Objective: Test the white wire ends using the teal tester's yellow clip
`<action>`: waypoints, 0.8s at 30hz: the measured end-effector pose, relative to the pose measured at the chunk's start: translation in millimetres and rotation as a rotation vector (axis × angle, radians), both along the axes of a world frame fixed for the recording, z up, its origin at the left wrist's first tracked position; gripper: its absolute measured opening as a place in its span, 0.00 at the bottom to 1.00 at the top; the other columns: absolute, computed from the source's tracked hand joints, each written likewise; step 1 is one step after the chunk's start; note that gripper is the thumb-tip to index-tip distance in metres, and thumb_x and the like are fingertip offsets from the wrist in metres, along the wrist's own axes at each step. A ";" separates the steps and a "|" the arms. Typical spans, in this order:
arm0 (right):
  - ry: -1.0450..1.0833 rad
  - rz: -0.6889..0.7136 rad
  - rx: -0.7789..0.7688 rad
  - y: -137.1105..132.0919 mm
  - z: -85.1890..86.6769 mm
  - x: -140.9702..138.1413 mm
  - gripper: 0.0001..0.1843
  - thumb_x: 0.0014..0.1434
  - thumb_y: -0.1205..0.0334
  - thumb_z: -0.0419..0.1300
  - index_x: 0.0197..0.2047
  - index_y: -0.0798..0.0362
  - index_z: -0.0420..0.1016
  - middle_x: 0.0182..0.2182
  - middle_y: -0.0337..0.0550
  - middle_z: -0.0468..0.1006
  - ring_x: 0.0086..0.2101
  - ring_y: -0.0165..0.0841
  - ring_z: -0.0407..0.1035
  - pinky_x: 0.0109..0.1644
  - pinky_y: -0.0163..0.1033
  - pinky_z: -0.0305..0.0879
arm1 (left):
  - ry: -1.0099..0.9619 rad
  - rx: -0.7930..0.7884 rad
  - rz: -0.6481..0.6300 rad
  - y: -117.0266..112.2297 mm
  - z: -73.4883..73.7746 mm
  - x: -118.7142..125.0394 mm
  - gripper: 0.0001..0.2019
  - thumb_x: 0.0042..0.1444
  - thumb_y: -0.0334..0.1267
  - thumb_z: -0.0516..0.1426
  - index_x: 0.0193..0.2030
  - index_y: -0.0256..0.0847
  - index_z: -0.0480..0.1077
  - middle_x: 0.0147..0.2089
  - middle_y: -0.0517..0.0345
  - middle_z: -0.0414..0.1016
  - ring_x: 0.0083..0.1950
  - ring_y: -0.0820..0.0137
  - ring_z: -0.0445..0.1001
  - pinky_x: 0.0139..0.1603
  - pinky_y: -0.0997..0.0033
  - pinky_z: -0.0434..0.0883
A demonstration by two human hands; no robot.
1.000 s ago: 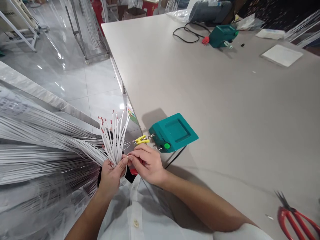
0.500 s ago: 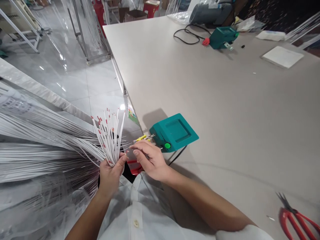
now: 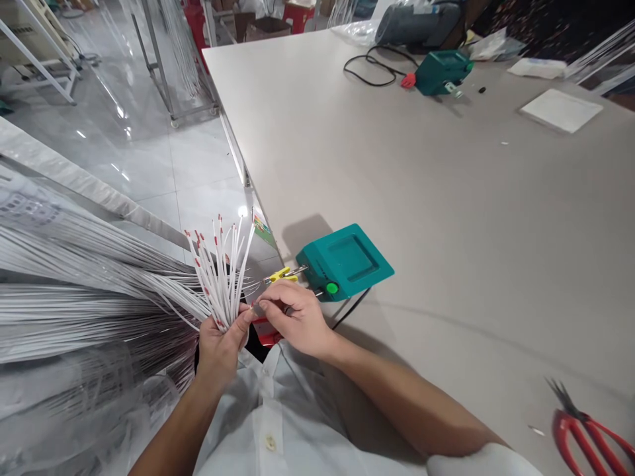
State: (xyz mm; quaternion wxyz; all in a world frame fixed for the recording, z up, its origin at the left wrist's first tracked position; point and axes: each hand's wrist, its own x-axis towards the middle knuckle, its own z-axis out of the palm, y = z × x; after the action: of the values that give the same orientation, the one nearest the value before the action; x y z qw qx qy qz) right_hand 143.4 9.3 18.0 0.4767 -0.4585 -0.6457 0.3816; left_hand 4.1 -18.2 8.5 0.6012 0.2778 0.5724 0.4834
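The person wears a pale button-front shirt [image 3: 307,430], nearest in the scene. At the near right, a pair of cutters with red looped handles and dark narrow blades [image 3: 578,423] lies on a wide, light grey, smooth-topped desk [image 3: 446,211]. At the near left, crumpled clear plastic sheeting [image 3: 74,423] lies against a thick mass of long white wires [image 3: 99,297].

By the near left edge of the desk, the left hand [image 3: 218,347] has its grip clenched around a bundle of thin white wires with red tips [image 3: 223,284], which fan upward and away from the fingers. A short red-tipped wire end [image 3: 252,306] pokes out at the left thumb. The right hand [image 3: 302,324] is just beside it, thumb and forefinger brought close together; whether its grip pinches anything, one cannot tell.

Just beyond the right hand, a yellow clip with metal parts [image 3: 282,275] is at the left side of a teal box with a recessed square top and a round green button [image 3: 347,261], standing on the desk near its left edge.

Farther right, a white square slab [image 3: 561,110] lies flat. At the far side, a second teal box [image 3: 441,73] stands near a looped black cable [image 3: 367,82], with a dark grey cylindrical machine [image 3: 417,25] behind. At the far left, a metal rack on casters [image 3: 159,73] stands on a glossy tiled floor [image 3: 124,145].
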 end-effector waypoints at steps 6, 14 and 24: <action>0.002 -0.082 -0.023 -0.8 -1.2 -0.2 0.06 0.54 0.66 0.54 0.27 0.54 0.70 0.22 0.40 0.70 0.24 0.28 0.63 0.28 0.34 0.60 | 0.011 -0.004 -0.011 0.5 1.8 -0.8 0.09 0.43 0.38 0.63 0.30 0.35 0.72 0.21 0.63 0.68 0.17 0.82 0.55 0.16 0.81 0.52; -0.063 0.023 0.052 -2.5 3.0 1.5 0.07 0.56 0.67 0.54 0.27 0.54 0.70 0.24 0.41 0.71 0.27 0.28 0.64 0.31 0.34 0.62 | 0.109 0.033 -0.075 -0.9 -2.1 -0.5 0.08 0.44 0.38 0.63 0.29 0.35 0.73 0.19 0.64 0.66 0.18 0.81 0.56 0.17 0.79 0.53; -0.123 0.068 -0.032 -2.3 -6.8 1.3 0.07 0.53 0.68 0.53 0.24 0.54 0.65 0.21 0.37 0.66 0.24 0.27 0.60 0.27 0.32 0.57 | -0.024 0.041 -0.013 1.0 -2.0 -2.1 0.06 0.47 0.36 0.61 0.29 0.36 0.72 0.17 0.67 0.63 0.16 0.83 0.53 0.15 0.82 0.50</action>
State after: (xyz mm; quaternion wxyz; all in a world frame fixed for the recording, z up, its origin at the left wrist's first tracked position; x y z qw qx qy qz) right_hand 144.7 7.0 11.2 0.4157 -0.4663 -0.6828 0.3789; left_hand 2.1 -17.2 6.5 0.6052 0.2881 0.5533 0.4945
